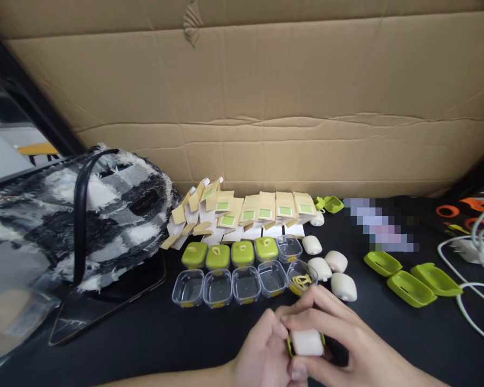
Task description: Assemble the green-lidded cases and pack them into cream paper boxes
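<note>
At the front of the table, my left hand point(262, 346) and my right hand point(347, 336) meet around a white earbud case point(307, 343). A green case cover point(289, 344) shows along its edges, partly hidden by my fingers. My right fingers curl over the top and bottom of the case; my left fingers press at its left side. Just beyond them stands a clear plastic box point(302, 277) with yellow cord loops point(300, 281) inside. More white earbud cases point(344, 286) lie to its right. Green cover halves point(411, 288) rest farther right.
Several empty clear boxes point(218, 288) line up ahead, with green-topped boxes point(218, 257) behind them. Folded cards point(250, 212) stand farther back, before a cardboard wall point(290, 80). A shaggy checked bag point(116, 215) sits left; white cables point(468, 290) and orange-handled scissors point(447, 211) lie right.
</note>
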Demonstrator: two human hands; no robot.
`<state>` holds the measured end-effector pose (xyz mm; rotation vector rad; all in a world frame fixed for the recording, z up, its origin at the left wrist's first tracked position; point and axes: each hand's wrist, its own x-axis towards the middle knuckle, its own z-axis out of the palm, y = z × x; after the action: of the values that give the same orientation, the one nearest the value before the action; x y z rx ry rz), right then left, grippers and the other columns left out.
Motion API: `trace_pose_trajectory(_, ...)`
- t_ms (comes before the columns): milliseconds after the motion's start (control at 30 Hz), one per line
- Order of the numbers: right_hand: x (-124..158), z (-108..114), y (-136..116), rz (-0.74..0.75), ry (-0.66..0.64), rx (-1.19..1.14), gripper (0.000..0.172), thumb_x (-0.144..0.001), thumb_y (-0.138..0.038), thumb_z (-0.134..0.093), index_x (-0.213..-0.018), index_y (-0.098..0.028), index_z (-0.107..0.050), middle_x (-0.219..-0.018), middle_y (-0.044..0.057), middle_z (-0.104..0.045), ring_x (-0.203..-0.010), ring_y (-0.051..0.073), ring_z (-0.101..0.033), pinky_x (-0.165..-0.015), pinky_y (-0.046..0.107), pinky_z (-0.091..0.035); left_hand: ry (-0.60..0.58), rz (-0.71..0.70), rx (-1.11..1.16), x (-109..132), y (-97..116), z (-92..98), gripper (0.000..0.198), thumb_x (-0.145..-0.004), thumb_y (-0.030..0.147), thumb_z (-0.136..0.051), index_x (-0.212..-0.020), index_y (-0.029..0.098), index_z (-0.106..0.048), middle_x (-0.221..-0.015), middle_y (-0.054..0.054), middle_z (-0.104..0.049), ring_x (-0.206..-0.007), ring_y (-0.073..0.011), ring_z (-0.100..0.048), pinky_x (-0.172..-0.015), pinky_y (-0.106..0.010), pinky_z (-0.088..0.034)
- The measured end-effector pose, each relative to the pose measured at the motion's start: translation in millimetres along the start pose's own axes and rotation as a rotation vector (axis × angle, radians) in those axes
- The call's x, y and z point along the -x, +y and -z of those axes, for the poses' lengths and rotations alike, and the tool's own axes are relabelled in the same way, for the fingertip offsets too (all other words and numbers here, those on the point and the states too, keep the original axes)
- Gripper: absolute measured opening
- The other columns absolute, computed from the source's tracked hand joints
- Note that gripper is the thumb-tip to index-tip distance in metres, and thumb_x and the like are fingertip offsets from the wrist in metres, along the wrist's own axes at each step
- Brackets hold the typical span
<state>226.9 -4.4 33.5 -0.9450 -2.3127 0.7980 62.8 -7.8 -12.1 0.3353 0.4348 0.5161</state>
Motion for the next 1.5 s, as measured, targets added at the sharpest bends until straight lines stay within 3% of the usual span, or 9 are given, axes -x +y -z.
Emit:
trace_pose_trajectory(267, 3, -4, 10, 0.167, 0.138, 0.082, 0.033, -0.077, -0.014, -0.071, -0.109, -0.020, -0.063, -0.097, 0.005, -0.071, -0.085, 0.017, -0.066, -0.077, 0.026, -0.056, 0.023, 0.040, -0.027, 2, 1, 0.2, 0.026, -0.057, 0.036, -0.056, -0.074, 0.019, -0.046, -0.059, 0.006, -0.039, -0.052, -0.0091, -0.021, -0.056, -0.026, -0.010)
trace_pose_trajectory(400, 5, 2, 10, -0.058, 0.061, 0.044, 0.060, -0.068, -0.031, -0.081, -0.121, -0.024, -0.055, -0.117, 0.009, -0.067, -0.107, 0.026, -0.064, -0.089, 0.035, -0.055, -0.094, 0.002, -0.024, -2, 3, 4.4, 0.034, -0.065, 0.042, -0.046, -0.086, 0.017, -0.054, -0.064, 0.001, -0.050, -0.048, -0.0099, -0.028, -0.052, -0.027, -0.010)
trace_pose_trajectory(533, 11, 5, 4, -0.222, -0.049, -0.157, 0.040, -0.070, -0.024, -0.077, -0.104, -0.025, -0.057, -0.123, 0.007, -0.062, -0.117, 0.026, -0.059, -0.096, 0.037, -0.050, -0.186, -0.062, -0.017, -9, -2, 12.8, 0.039, -0.068, 0.047, -0.043, -0.092, 0.019, -0.056, -0.081, -0.003, -0.062, -0.051, -0.0119, -0.039, -0.053, -0.026, -0.015)
trace_pose_trajectory(667, 9, 11, 10, -0.122, 0.164, -0.288, 0.041, -0.070, -0.021, -0.073, -0.104, -0.027, -0.049, -0.122, 0.008, -0.057, -0.115, 0.025, -0.059, -0.091, 0.035, -0.052, -0.222, -0.056, -0.073, -10, -8, 20.4, 0.050, -0.073, 0.057, -0.043, -0.105, 0.020, -0.056, -0.086, -0.005, -0.069, -0.056, -0.0148, -0.046, -0.060, -0.027, -0.023)
trace_pose_trajectory(733, -2, 24, 17, -0.082, 0.247, -0.216, 0.045, -0.075, -0.019, -0.067, -0.114, -0.028, -0.046, -0.117, 0.008, -0.058, -0.111, 0.024, -0.060, -0.088, 0.034, -0.053, -0.225, -0.078, -0.108, -10, -9, 22.8, 0.050, -0.076, 0.057, -0.046, -0.109, 0.020, -0.055, -0.090, -0.008, -0.072, -0.056, -0.0139, -0.049, -0.064, -0.027, -0.024)
trace_pose_trajectory(833, -29, 55, 30, -0.079, 0.256, 0.012, 0.047, -0.080, -0.028, -0.063, -0.122, -0.025, -0.042, -0.113, 0.008, -0.062, -0.102, 0.023, -0.064, -0.085, 0.036, -0.054, -0.229, -0.101, -0.129, -8, -8, 23.8, 0.042, -0.077, 0.049, -0.052, -0.108, 0.020, -0.055, -0.099, -0.012, -0.073, -0.053, -0.0115, -0.048, -0.063, -0.027, -0.023)
trace_pose_trajectory(967, -65, 84, 43, -0.040, 0.063, 0.225, 0.044, -0.077, -0.027, -0.065, -0.120, -0.022, -0.054, -0.123, 0.009, -0.063, -0.113, 0.025, -0.059, -0.100, 0.044, -0.044, -0.182, -0.038, -0.154, -7, -2, 19.4, 0.038, -0.072, 0.041, -0.057, -0.104, 0.019, -0.055, -0.096, -0.012, -0.073, -0.053, -0.0109, -0.048, -0.064, -0.027, -0.024)
trace_pose_trajectory(1167, -87, 85, 49, 0.004, -0.221, 0.282, 0.051, -0.072, -0.016, -0.065, -0.123, -0.023, -0.060, -0.125, 0.004, -0.064, -0.112, 0.021, -0.061, -0.098, 0.035, -0.046, -0.107, 0.007, -0.213, -5, 4, 11.3, 0.040, -0.064, 0.041, -0.062, -0.097, 0.019, -0.055, -0.087, -0.009, -0.072, -0.055, -0.0111, -0.049, -0.067, -0.028, -0.025)
trace_pose_trajectory(1500, -100, 84, 51, -0.066, -0.345, 0.353, 0.055, -0.071, -0.030, -0.075, -0.124, -0.024, -0.061, -0.127, 0.006, -0.065, -0.113, 0.026, -0.062, -0.095, 0.037, -0.047, -0.149, -0.015, -0.210, -7, 4, 10.4, 0.034, -0.063, 0.034, -0.060, -0.093, 0.019, -0.057, -0.084, -0.006, -0.071, -0.057, -0.0122, -0.046, -0.069, -0.029, -0.024)
